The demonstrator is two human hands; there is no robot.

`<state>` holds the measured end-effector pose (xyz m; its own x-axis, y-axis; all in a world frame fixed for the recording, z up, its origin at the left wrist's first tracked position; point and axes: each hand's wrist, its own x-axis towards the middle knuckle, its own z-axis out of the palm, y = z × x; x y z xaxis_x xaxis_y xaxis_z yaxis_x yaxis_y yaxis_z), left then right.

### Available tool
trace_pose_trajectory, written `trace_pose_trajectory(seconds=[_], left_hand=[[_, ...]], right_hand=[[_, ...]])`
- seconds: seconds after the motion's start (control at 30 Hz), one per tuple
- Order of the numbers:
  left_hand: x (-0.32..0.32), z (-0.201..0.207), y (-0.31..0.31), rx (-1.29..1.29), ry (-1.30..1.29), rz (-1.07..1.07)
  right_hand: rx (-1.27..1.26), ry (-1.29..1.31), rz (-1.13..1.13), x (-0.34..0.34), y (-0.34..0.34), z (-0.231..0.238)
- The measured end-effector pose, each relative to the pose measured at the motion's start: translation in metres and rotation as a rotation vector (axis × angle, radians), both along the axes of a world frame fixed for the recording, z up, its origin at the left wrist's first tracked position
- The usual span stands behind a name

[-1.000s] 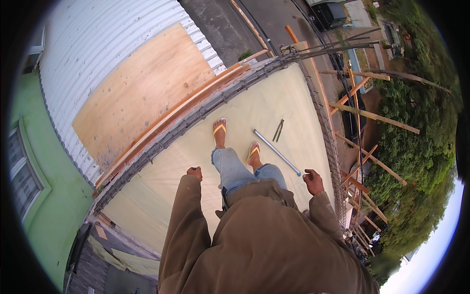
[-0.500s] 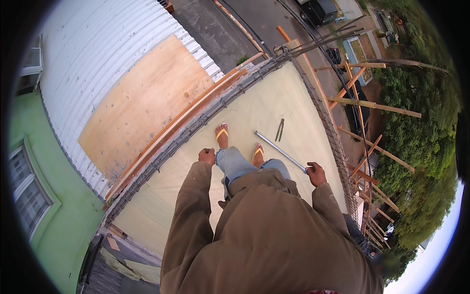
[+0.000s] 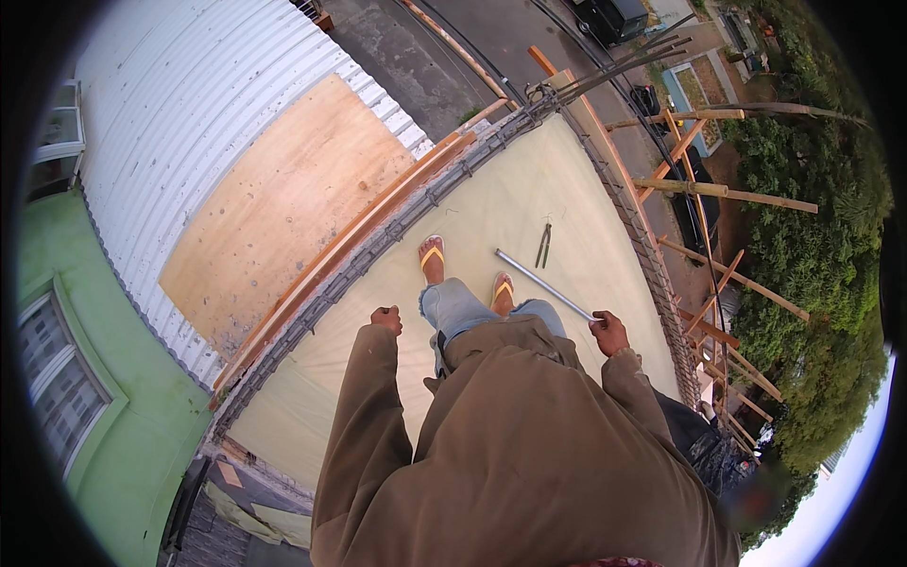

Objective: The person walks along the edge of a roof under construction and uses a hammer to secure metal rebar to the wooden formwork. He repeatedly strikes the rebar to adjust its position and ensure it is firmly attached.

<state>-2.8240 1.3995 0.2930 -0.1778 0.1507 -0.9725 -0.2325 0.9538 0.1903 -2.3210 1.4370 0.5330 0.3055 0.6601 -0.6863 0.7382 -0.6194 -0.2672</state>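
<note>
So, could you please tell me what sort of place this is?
Probably a building site, on a raised deck or roof: rebar cages run along edges of the pale surface, timber poles jut out at the right, and what looks like a street lies below.

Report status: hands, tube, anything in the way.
Left hand curled, away from metal tube. Right hand at tube's near end, grip unclear. Tube lies on pale sheet; pliers beside it, not touching.

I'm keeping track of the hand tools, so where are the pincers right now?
In the head view, the pincers lie right of centre on the pale sheeting, just beyond the silver tube.
</note>
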Motion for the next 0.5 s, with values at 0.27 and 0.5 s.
trace_pose_trajectory(seconds=[0.27, 0.5], left_hand=[[0.017, 0.004, 0.000, 0.054, -0.037, 0.051], [0.027, 0.017, 0.023, 0.094, -0.044, -0.047]], right_hand=[[0.016, -0.005, 0.053, 0.003, 0.000, -0.001], [0.275, -0.065, 0.134, -0.062, 0.077, 0.046]])
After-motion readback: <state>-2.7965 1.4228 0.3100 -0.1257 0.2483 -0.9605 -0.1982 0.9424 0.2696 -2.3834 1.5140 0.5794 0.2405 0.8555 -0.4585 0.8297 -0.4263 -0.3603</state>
